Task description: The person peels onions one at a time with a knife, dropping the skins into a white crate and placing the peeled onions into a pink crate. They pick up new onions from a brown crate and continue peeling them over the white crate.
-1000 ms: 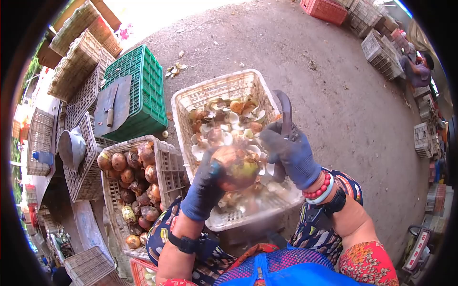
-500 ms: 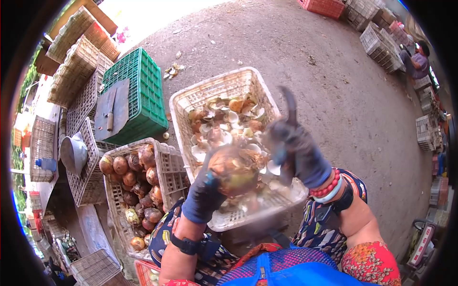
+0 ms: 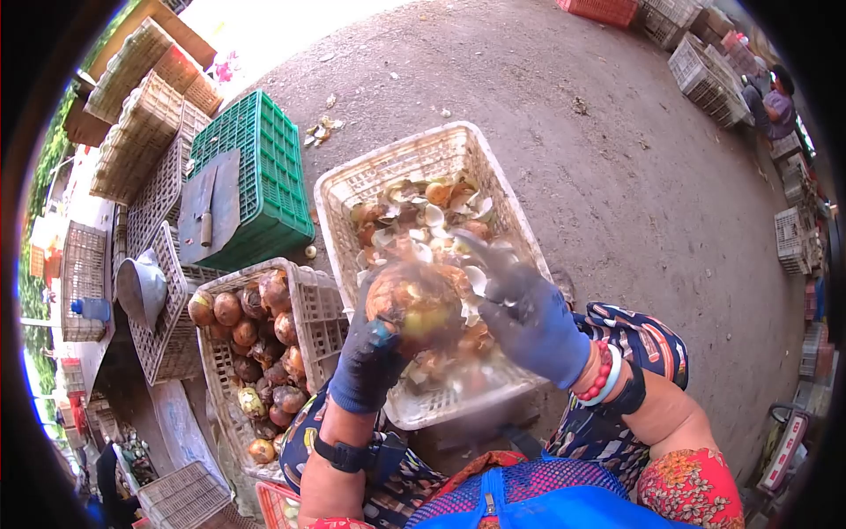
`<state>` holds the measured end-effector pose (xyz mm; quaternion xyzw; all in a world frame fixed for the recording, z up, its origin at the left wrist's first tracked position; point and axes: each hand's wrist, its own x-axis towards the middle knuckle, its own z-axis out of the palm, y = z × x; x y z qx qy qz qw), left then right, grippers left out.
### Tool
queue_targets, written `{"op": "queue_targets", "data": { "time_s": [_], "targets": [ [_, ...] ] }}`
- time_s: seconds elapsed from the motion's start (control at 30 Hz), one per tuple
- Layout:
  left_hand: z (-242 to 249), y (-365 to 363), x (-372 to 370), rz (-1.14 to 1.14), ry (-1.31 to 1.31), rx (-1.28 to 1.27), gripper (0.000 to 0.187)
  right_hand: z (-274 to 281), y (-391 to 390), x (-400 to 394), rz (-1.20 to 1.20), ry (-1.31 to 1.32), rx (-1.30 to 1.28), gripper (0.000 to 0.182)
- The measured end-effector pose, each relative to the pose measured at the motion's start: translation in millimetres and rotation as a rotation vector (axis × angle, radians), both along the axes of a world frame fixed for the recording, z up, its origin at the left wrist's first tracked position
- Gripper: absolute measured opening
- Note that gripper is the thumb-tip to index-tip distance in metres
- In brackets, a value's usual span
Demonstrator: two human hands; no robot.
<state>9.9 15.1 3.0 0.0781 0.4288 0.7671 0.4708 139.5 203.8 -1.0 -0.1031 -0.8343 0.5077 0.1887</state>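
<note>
My left hand (image 3: 368, 357), in a dark blue work glove, is closed around the left side of a large brown-skinned onion (image 3: 414, 300) with a yellow-green patch. Close to the onion's right side is my right hand (image 3: 533, 331), also gloved and smeared by motion. Its fingers are wrapped round a small curved knife (image 3: 480, 249), whose dark blade is blurred and points up and left over the onion. Both hands are above a dirty white plastic crate (image 3: 520, 207) between my knees, which holds many peeled-off onion skins (image 3: 432, 216), brown outside and white inside.
To the left, another crate (image 3: 319, 304) is full of unpeeled onions (image 3: 251, 307). Behind it stands a green crate (image 3: 273, 167) with a dark board and a wooden-handled knife (image 3: 206, 225) on top. A metal bowl (image 3: 141, 286) sits further left. A person (image 3: 777, 106) sits among crates far right.
My right hand has swung down and left with the knife, from beside the crate's right rim to the onion. The left hand with the onion has shifted slightly left.
</note>
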Motion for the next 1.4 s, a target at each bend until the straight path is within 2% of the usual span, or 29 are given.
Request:
{"op": "queue_targets", "data": {
  "time_s": [0.03,0.1,0.13,0.23,0.33,0.43,0.53,0.63,0.73,0.87,0.97,1.07,1.17,1.2,1.3,1.33,1.4],
  "targets": [
    [-2.9,0.0,1.7,0.006,0.019,0.018,0.076,3.7,-3.6,-0.6,-0.024,0.111,0.241,0.037],
    [-12.8,-2.0,5.1,0.016,0.059,0.052,0.070,5.4,-7.6,1.2,-0.006,0.164,0.434,0.047],
    [-20.0,-1.7,5.4,0.039,-0.004,0.053,0.069,7.8,-11.5,3.6,0.008,0.064,0.485,0.062],
    [-18.7,2.7,7.5,0.036,-0.058,-0.014,0.069,13.6,-20.0,2.2,0.049,-0.037,0.463,0.071],
    [-23.6,4.4,8.5,0.054,-0.043,-0.005,0.072,6.0,-20.5,-1.2,0.027,-0.046,0.523,0.072],
    [-14.7,2.9,8.4,0.032,0.023,-0.058,0.075,-0.1,-20.4,0.1,0.063,-0.164,0.567,0.073],
    [-7.4,1.6,6.3,0.032,0.153,-0.208,0.075,-15.7,-23.8,-1.1,0.066,-0.165,0.601,0.073],
    [5.2,5.9,13.2,0.101,0.155,-0.163,0.062,-10.2,-31.8,-0.7,0.058,-0.221,0.645,0.051],
    [-5.3,8.4,22.8,0.157,0.390,-0.217,0.064,-1.9,-35.8,-1.7,0.055,-0.290,0.811,0.049],
    [0.6,11.1,22.7,0.134,0.057,-0.140,0.067,-11.2,-28.0,-9.4,0.030,-0.201,0.704,0.044],
    [5.5,7.8,22.8,0.117,0.010,-0.093,0.067,-17.0,-18.3,-13.7,0.091,-0.151,0.575,0.043],
    [-0.9,5.2,22.4,0.107,0.230,-0.158,0.067,-33.5,-27.1,-11.4,0.054,-0.224,0.580,0.044],
    [2.7,6.3,27.2,0.126,0.215,-0.196,0.071,-32.8,-33.7,-13.4,-0.037,-0.220,0.683,0.042],
    [-0.1,7.2,26.6,0.140,0.215,-0.197,0.074,-34.4,-32.7,-14.9,-0.061,-0.152,0.669,0.035],
    [11.9,-2.5,28.9,0.057,0.104,-0.158,0.075,-28.3,-9.5,-19.8,0.150,-0.020,0.303,0.031],
    [4.7,-8.6,24.5,-0.021,0.019,-0.024,0.084,-42.9,-8.1,-23.0,0.133,0.035,0.398,0.032],
    [2.6,-16.2,22.9,-0.015,0.076,-0.107,0.087,-65.4,-11.6,-27.8,0.096,0.079,0.551,0.031]
  ]
}}
